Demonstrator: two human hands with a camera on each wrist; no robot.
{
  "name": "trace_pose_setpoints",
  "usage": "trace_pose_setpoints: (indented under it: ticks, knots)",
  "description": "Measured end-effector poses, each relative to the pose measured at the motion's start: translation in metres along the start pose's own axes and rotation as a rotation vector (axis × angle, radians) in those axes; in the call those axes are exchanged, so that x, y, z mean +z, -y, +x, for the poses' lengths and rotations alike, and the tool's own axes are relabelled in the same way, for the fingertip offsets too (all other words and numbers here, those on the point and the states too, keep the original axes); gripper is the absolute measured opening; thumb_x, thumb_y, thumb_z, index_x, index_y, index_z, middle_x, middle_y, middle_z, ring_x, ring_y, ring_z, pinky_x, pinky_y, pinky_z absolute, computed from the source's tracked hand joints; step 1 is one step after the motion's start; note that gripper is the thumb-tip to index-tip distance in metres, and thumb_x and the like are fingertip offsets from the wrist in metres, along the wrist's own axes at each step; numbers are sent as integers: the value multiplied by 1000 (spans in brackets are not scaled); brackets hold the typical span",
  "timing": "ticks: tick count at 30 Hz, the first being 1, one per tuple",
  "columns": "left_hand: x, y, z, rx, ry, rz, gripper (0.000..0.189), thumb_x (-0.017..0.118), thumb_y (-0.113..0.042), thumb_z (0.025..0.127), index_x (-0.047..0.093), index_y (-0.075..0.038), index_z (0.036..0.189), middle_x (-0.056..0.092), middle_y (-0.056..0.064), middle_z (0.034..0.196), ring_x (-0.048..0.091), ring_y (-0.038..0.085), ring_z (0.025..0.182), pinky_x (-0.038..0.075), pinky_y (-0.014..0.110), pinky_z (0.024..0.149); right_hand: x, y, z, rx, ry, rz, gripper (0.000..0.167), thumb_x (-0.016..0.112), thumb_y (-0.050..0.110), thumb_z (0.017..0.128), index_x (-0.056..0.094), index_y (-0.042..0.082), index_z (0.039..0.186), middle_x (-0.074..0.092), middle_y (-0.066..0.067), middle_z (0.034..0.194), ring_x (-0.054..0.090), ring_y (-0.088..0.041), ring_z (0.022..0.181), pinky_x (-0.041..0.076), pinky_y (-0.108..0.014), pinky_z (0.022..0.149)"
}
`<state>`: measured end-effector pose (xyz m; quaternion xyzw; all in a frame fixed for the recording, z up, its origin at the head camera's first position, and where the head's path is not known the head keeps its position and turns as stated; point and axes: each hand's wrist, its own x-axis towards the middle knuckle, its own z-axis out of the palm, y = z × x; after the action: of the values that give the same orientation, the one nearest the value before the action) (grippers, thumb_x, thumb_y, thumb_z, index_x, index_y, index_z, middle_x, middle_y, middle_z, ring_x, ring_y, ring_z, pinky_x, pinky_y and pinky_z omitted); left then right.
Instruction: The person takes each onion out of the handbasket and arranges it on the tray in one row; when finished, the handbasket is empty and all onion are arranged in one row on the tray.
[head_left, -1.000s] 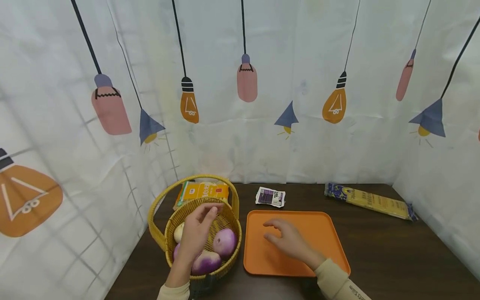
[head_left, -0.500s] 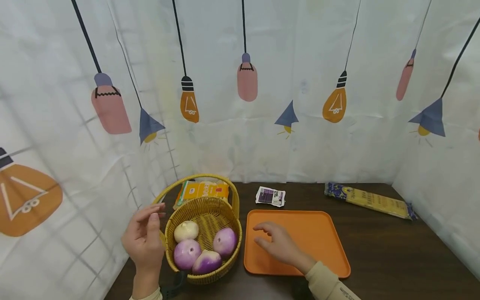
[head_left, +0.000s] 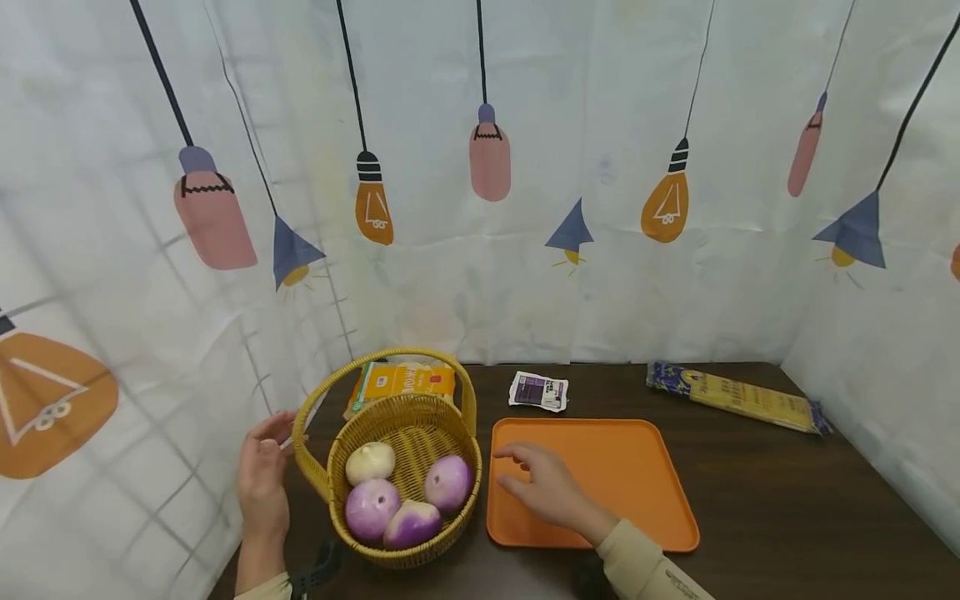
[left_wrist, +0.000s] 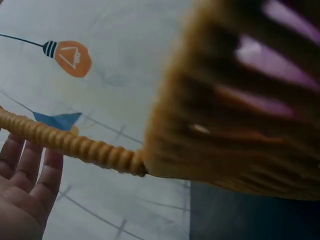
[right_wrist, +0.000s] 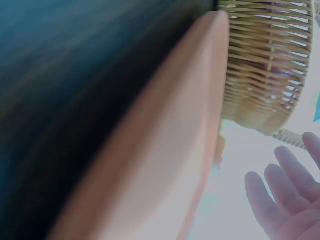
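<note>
A yellow wicker basket (head_left: pixel 409 410) with a tall arched handle (head_left: pixel 309 463) stands left of centre in the head view. Several purple-and-white turnips (head_left: pixel 372 509) lie inside it. My left hand (head_left: pixel 262 492) is just left of the handle, fingers extended. In the left wrist view, the fingers (left_wrist: pixel 31 162) reach up behind the ribbed handle (left_wrist: pixel 82 147), overlapping it without curling round it. My right hand (head_left: pixel 550 492) hovers over the left half of an orange tray (head_left: pixel 622 479), fingers loosely bent and holding nothing. The right wrist view shows its spread fingers (right_wrist: pixel 292 175) beside the tray and basket.
Behind the basket lies an orange-and-yellow food packet (head_left: pixel 405 380). A small white-and-purple pouch (head_left: pixel 538 392) is behind the tray. A long yellow-and-blue packet (head_left: pixel 738 398) lies at back right. White printed curtains (head_left: pixel 480 283) border the dark table (head_left: pixel 795 508).
My left hand has moved left from over the basket, out past its rim to the outer side of the handle. My right hand has drifted slightly left over the tray.
</note>
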<state>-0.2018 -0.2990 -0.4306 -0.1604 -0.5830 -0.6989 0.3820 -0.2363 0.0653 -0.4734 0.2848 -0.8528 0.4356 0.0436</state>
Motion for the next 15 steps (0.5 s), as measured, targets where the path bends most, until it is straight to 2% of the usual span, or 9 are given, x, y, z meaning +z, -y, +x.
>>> trace_pose_setpoints:
  ticks: [4, 5, 8, 10, 12, 15]
  knots:
    - [-9, 14, -6, -144, 91, 169, 41, 33, -17, 107, 49, 15, 129, 63, 13, 121, 59, 18, 113, 47, 23, 92, 2, 9, 6, -24, -18, 7, 32, 69, 24, 92, 65, 12, 122, 64, -2, 122, 60, -31, 109, 51, -43, 90]
    - [-10, 17, -7, -169, 125, 192, 42, 32, -16, 107, 48, 16, 129, 63, 14, 122, 58, 19, 114, 46, 24, 93, 3, 11, 8, -31, -24, 14, 33, 69, 24, 92, 65, 12, 122, 64, -3, 122, 60, -31, 109, 51, -44, 90]
    - [-12, 25, -12, -241, 187, 262, 38, 35, -12, 107, 48, 17, 128, 64, 7, 121, 59, 14, 112, 46, 22, 91, 6, 19, 12, -53, -43, 44, 35, 71, 20, 90, 64, 9, 123, 65, -4, 120, 60, -29, 107, 51, -44, 89]
    - [-12, 29, -16, -287, 195, 302, 33, 41, -8, 104, 51, 15, 125, 65, 3, 120, 60, 11, 110, 46, 19, 89, 8, 25, 15, -69, -54, 75, 36, 72, 17, 90, 64, 8, 123, 65, -6, 118, 60, -29, 105, 52, -44, 88]
    - [-11, 33, -18, -322, 173, 339, 25, 48, -6, 102, 54, 14, 116, 64, 3, 121, 59, 10, 110, 46, 16, 87, 10, 30, 19, -84, -61, 106, 35, 72, 13, 89, 64, 10, 123, 65, -5, 116, 60, -27, 103, 52, -43, 87]
    - [-8, 37, -21, -349, 108, 350, 19, 55, -5, 98, 52, 14, 99, 62, 12, 123, 57, 16, 113, 43, 15, 88, 13, 38, 24, -91, -56, 147, 36, 72, 9, 88, 64, 13, 123, 64, -2, 115, 60, -27, 99, 53, -41, 85]
